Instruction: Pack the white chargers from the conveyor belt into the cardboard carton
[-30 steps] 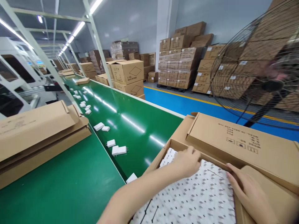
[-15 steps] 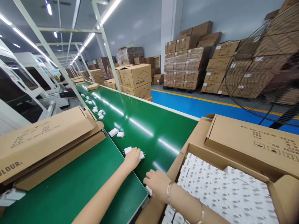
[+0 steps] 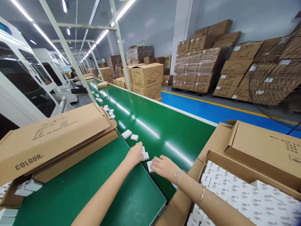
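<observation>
Currently, both hands rest on the green conveyor belt (image 3: 164, 131). The left hand (image 3: 134, 154) lies palm down with its fingers curled over two white chargers (image 3: 144, 153) stacked one just behind the other at its fingertips; whether it grips them cannot be told. The right hand (image 3: 164, 167) lies just beside it, fingers bent loosely, touching one white charger (image 3: 150, 165) at its far edge. Two bracelets circle the right wrist.

Just beyond the left hand, two more chargers (image 3: 130, 135) lie side by side on the belt. Farther along the same edge, a scattered run of small white pieces (image 3: 108, 110) trails away; their count cannot be told.

Near the right forearm stands one open carton (image 3: 225, 163) with its flap (image 3: 265, 150) folded back. Inside it, white chargers are packed in close rows (image 3: 240, 197). To the outer side of the left arm, flattened cardboard boxes (image 3: 56, 138) lie stacked on a green bench top (image 3: 82, 194), the top one printed COLOUR; a few white pieces sit under the stack's near end.

Regarding the room: the belt is glossy and reflects the ceiling strip lights. White machine housings (image 3: 21, 81) line the far side beyond the left arm. A blue floor (image 3: 202, 106) with one yellow line runs beyond the right arm, backed by stacked brown cartons (image 3: 202, 62) on pallets. One wire fan guard (image 3: 277, 75) stands at the far outer side of the right arm.
</observation>
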`<act>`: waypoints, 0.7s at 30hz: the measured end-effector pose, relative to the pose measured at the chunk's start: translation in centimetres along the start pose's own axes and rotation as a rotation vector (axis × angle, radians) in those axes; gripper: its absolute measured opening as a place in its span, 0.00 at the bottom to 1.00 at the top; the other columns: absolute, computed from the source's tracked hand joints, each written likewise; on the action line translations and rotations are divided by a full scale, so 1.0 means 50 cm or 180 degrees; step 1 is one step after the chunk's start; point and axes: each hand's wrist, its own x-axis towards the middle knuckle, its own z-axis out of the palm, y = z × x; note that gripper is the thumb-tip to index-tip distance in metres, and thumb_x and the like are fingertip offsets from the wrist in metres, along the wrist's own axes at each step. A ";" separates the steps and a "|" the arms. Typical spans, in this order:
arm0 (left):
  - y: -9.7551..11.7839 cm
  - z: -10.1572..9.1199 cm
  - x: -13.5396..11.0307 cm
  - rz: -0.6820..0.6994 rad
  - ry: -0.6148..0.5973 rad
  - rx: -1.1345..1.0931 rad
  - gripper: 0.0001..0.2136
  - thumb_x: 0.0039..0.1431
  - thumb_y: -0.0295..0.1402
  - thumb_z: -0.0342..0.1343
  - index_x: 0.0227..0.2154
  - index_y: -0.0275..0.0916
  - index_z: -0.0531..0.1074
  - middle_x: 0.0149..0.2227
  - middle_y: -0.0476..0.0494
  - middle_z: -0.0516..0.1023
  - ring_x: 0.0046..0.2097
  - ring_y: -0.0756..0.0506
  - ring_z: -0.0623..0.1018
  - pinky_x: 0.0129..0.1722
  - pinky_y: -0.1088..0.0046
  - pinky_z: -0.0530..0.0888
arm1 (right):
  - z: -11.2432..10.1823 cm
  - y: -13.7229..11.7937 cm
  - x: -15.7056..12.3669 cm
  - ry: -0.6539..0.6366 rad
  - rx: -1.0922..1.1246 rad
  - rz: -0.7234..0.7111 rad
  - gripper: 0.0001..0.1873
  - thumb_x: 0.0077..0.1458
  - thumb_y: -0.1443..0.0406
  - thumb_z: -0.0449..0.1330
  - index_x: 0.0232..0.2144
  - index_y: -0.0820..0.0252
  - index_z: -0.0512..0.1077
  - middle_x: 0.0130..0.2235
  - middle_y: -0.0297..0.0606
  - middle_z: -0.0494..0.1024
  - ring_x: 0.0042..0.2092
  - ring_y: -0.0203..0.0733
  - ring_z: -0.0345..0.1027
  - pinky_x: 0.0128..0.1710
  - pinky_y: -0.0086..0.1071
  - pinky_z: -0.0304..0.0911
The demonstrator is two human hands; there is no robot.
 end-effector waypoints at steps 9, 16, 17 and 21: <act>0.020 0.043 -0.004 0.0149 -0.0306 0.0011 0.14 0.53 0.25 0.57 0.42 0.37 0.64 0.44 0.39 0.74 0.48 0.40 0.76 0.45 0.66 0.71 | 0.056 -0.021 0.023 0.0064 0.0773 -0.0177 0.03 0.59 0.70 0.59 0.32 0.61 0.73 0.38 0.37 0.77 0.43 0.44 0.71 0.39 0.39 0.70; 0.061 0.068 -0.003 0.0127 -0.0558 0.0040 0.18 0.51 0.23 0.58 0.45 0.38 0.66 0.48 0.35 0.74 0.52 0.34 0.75 0.49 0.56 0.71 | 0.013 0.021 -0.117 0.0696 0.2008 0.1151 0.14 0.58 0.66 0.57 0.48 0.56 0.68 0.45 0.42 0.79 0.42 0.46 0.75 0.40 0.38 0.73; 0.066 0.067 -0.007 0.0162 -0.0579 -0.0011 0.18 0.51 0.23 0.57 0.46 0.39 0.66 0.48 0.35 0.73 0.52 0.34 0.75 0.49 0.56 0.71 | 0.007 0.020 -0.148 0.0794 0.2228 0.1366 0.15 0.61 0.62 0.53 0.50 0.57 0.67 0.45 0.42 0.79 0.42 0.45 0.76 0.38 0.37 0.74; 0.080 0.046 -0.052 0.0573 -0.0643 -0.0542 0.17 0.55 0.25 0.57 0.47 0.42 0.66 0.48 0.42 0.73 0.50 0.41 0.75 0.48 0.65 0.71 | -0.008 -0.020 -0.275 0.1589 0.4796 0.2819 0.20 0.60 0.52 0.56 0.49 0.57 0.70 0.43 0.41 0.82 0.42 0.45 0.77 0.32 0.30 0.75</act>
